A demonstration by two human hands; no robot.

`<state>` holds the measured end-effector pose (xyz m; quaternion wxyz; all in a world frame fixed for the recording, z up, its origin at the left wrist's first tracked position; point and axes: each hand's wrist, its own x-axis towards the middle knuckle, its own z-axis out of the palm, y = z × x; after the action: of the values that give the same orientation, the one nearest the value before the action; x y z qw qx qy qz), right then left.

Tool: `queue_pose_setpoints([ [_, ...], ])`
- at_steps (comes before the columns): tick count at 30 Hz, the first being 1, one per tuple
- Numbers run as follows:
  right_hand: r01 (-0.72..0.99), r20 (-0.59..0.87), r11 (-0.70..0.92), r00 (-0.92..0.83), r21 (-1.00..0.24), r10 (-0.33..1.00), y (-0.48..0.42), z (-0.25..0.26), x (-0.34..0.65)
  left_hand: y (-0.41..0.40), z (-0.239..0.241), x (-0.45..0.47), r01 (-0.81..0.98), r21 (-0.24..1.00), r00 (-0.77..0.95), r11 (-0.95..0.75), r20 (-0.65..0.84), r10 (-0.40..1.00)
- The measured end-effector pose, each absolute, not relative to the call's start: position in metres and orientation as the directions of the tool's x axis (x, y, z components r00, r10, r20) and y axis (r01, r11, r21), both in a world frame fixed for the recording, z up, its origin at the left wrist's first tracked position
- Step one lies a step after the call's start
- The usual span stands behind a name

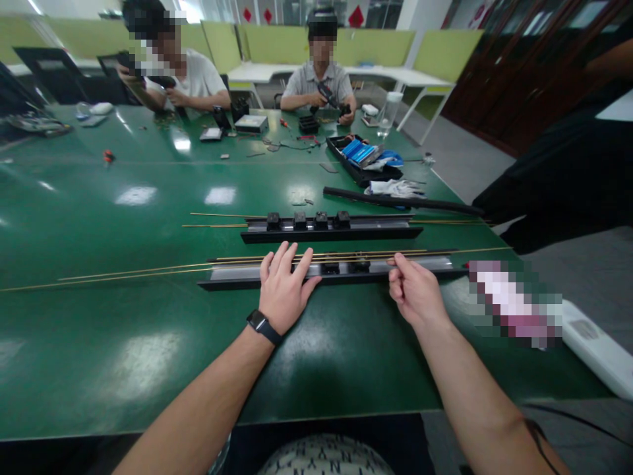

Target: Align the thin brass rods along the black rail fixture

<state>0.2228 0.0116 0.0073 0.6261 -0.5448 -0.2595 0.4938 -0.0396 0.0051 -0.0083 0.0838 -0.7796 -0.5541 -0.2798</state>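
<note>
A long black channel rail (366, 278) with a silvery inside lies across the green table in front of me. Several thin brass rods (148, 270) run lengthwise along it and stick out past both ends. Small black blocks (360, 266) sit inside the rail. My left hand (284, 284), with a dark watch at the wrist, rests over the rail and rods, its fingers spread. Toward the rail's right part, my right hand (415, 287) is closed in a pinch on a thin brass rod. The palm side of my left hand is hidden.
Behind lies a second channel rail (331, 233) with black blocks and rods. Farther back are a black tube (400, 199), white gloves (395, 189) and a black tray (353, 168) holding blue items. Two people sit opposite with tools; another stands at right. A white device (596, 346) lies at the right edge.
</note>
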Motion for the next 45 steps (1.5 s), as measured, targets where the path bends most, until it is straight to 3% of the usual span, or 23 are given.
queue_pose_setpoints([
  [12, -0.318, -0.213, -0.118, 0.287, -0.941, 0.934, 0.011, 0.0045, 0.2232, 0.0046, -0.007, -0.0395, 0.907, 0.182, 0.236, -0.379, 0.526, 0.817],
  [45, -0.329, -0.239, -0.125, 0.333, -0.936, 0.912, 0.0095, 0.01, 0.2236, 0.0042, -0.0072, -0.0401, 0.908, 0.175, 0.238, -0.381, 0.533, 0.812],
])
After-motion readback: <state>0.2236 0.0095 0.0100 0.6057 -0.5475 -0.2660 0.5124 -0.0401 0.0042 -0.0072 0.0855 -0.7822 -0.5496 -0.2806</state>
